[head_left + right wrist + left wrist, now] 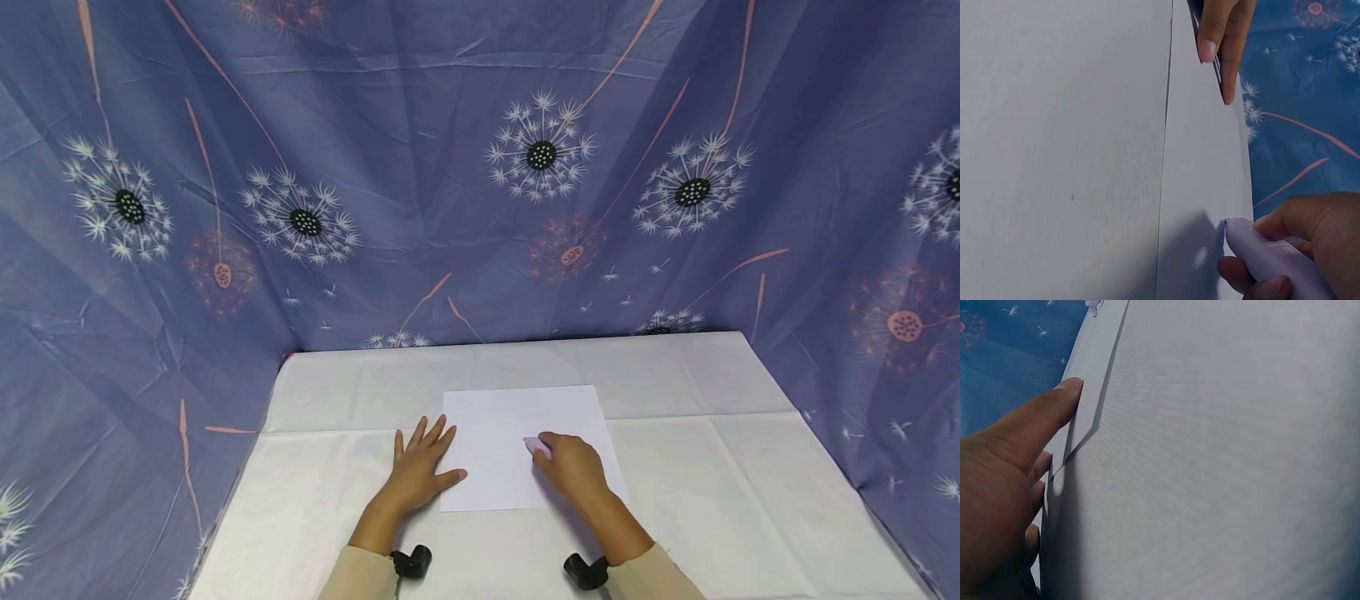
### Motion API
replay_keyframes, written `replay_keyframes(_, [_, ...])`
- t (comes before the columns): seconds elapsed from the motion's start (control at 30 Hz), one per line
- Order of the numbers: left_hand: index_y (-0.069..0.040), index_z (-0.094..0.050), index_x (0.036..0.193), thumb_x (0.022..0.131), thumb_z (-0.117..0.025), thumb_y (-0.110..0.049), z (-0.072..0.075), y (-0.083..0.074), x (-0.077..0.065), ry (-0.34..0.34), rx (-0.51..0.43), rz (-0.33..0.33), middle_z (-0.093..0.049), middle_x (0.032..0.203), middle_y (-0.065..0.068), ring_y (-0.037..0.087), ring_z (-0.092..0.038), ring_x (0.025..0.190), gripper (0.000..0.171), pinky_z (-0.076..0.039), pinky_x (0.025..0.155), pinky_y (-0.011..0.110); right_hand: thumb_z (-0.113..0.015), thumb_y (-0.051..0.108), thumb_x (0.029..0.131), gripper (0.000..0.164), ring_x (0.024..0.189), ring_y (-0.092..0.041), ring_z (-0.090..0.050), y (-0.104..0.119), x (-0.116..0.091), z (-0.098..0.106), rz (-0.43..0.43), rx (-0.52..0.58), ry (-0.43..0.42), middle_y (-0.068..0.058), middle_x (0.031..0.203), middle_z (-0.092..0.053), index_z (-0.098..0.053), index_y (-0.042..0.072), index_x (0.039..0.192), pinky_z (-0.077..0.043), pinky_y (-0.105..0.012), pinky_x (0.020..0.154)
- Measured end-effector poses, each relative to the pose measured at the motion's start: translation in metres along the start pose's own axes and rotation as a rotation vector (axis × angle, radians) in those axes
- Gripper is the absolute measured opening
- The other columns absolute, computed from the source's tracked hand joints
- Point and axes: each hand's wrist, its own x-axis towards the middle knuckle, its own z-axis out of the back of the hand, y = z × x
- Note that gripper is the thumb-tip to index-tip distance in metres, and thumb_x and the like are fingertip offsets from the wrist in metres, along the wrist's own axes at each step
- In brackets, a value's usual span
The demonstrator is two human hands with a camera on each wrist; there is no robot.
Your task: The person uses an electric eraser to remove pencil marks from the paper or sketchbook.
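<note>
A plain white sheet of paper (498,421) lies on the white-covered table. My left hand (418,473) rests at the paper's left edge, fingers spread, with the thumb (1060,403) on the sheet. My right hand (576,468) grips a thick, rounded lavender pen-shaped tool (1275,259) with a small dark tip. That tip meets the paper right of its middle. In the right wrist view, thumb and fingers wrap the lavender body, which bears a few light markings. Its exact kind cannot be told.
A white cloth with fold creases covers the table (720,492). Behind and at both sides hangs a blue-purple curtain (420,167) with dandelion prints. Black wrist devices (587,572) sit by both beige sleeves.
</note>
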Motion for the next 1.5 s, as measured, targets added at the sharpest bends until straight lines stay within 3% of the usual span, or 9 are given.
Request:
replay_keyframes(0.2, [-0.013, -0.044, 0.154, 0.091, -0.07, -0.05, 0.0, -0.001, 0.0, 0.0, 0.002, 0.0, -0.029, 0.167, 0.01, 0.042, -0.013, 0.157, 0.078, 0.002, 0.119, 0.075, -0.069, 0.021, 0.088, 0.03, 0.096, -0.038, -0.074, 0.007, 0.0, -0.003, 0.005, -0.003, 0.022, -0.015, 0.105, -0.078, -0.077, 0.007, 0.113, -0.059, -0.05, 0.079])
replay_keyframes(0.57, [-0.013, -0.044, 0.154, 0.09, -0.07, -0.05, 0.0, -0.001, 0.0, -0.008, 0.002, -0.006, -0.03, 0.167, 0.011, 0.042, -0.014, 0.157, 0.078, 0.002, 0.119, 0.075, -0.072, 0.019, 0.087, 0.027, 0.087, -0.035, -0.075, 0.015, -0.001, -0.007, 0.055, -0.022, 0.018, -0.014, 0.098, -0.079, -0.077, 0.007, 0.111, -0.058, -0.047, 0.071])
replay_keyframes(0.83, [-0.013, -0.044, 0.154, 0.09, -0.07, -0.05, -0.001, 0.0, 0.0, -0.008, 0.001, -0.006, -0.03, 0.167, 0.011, 0.042, -0.014, 0.157, 0.078, 0.002, 0.119, 0.075, -0.07, 0.018, 0.088, 0.027, 0.093, -0.039, -0.075, 0.012, -0.001, -0.003, 0.008, -0.003, -0.006, -0.015, 0.102, -0.079, -0.077, 0.007, 0.111, -0.059, -0.05, 0.077])
replay_keyframes(1.23, [-0.013, -0.044, 0.154, 0.091, -0.071, -0.049, 0.001, -0.001, -0.001, -0.006, -0.001, 0.001, -0.029, 0.167, 0.011, 0.042, -0.014, 0.157, 0.078, 0.003, 0.119, 0.074, -0.07, 0.018, 0.087, 0.028, 0.089, -0.037, -0.075, 0.013, -0.001, -0.007, 0.04, -0.02, 0.013, -0.015, 0.099, -0.079, -0.077, 0.006, 0.111, -0.058, -0.048, 0.072])
replay_keyframes(1.5, [-0.013, -0.044, 0.154, 0.091, -0.071, -0.049, 0.002, -0.002, -0.001, -0.003, -0.001, -0.001, -0.029, 0.167, 0.011, 0.042, -0.014, 0.157, 0.078, 0.002, 0.119, 0.075, -0.069, 0.019, 0.089, 0.029, 0.094, -0.04, -0.074, 0.009, -0.001, -0.002, -0.018, 0.005, 0.012, -0.017, 0.103, -0.078, -0.077, 0.005, 0.112, -0.059, -0.051, 0.077])
